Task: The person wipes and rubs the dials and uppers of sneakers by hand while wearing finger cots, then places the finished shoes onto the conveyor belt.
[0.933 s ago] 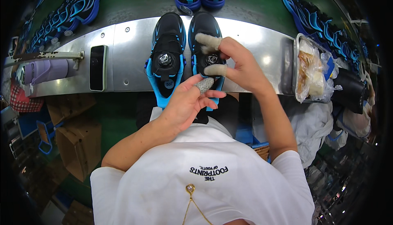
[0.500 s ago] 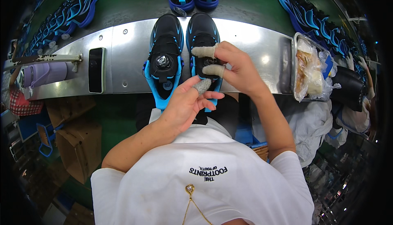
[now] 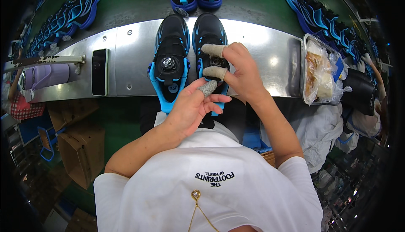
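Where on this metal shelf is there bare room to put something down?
Bare steel lies between the phone and the left shoe, and between the right shoe and the tray. The middle is crowded: both hands work at the right shoe.

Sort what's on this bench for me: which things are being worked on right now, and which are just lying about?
In hand:
right shoe, gripped by the right hand
left hand, touching that shoe's near end
left shoe, its pair

Lying about:
phone
tray of bagged items
purple bottle

My black-and-blue right shoe (image 3: 209, 38) sits upright on the metal shelf, just beside its left twin (image 3: 171, 59), dials up.
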The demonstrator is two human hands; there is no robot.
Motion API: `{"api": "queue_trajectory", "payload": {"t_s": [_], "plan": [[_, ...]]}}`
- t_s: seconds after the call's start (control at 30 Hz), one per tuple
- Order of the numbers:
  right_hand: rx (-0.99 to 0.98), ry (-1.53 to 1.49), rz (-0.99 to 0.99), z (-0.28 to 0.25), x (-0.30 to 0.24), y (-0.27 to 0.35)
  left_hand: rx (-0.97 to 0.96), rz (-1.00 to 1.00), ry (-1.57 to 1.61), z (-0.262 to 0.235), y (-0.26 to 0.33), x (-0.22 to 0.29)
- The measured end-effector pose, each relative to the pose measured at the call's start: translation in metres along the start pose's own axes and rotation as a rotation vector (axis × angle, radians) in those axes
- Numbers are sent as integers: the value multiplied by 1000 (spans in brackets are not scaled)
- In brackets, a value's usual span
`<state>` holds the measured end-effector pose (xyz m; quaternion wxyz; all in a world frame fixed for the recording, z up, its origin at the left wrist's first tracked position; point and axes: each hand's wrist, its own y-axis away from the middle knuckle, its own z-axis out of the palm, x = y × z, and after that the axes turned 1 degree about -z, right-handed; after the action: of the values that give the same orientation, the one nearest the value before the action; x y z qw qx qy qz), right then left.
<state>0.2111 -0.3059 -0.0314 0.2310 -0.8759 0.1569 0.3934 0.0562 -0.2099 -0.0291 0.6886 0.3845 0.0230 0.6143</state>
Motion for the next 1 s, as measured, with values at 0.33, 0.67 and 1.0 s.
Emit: {"api": "queue_trajectory", "payload": {"t_s": [0.33, 0.67, 1.0], "plan": [[24, 38, 61, 10, 0, 5, 9, 11, -42, 2, -1, 1], [-46, -106, 141, -27, 16, 20, 46, 378, -1377, 20, 12, 67], [-54, -79, 207, 10, 22, 28, -94, 215, -2200, 50, -58, 90]]}}
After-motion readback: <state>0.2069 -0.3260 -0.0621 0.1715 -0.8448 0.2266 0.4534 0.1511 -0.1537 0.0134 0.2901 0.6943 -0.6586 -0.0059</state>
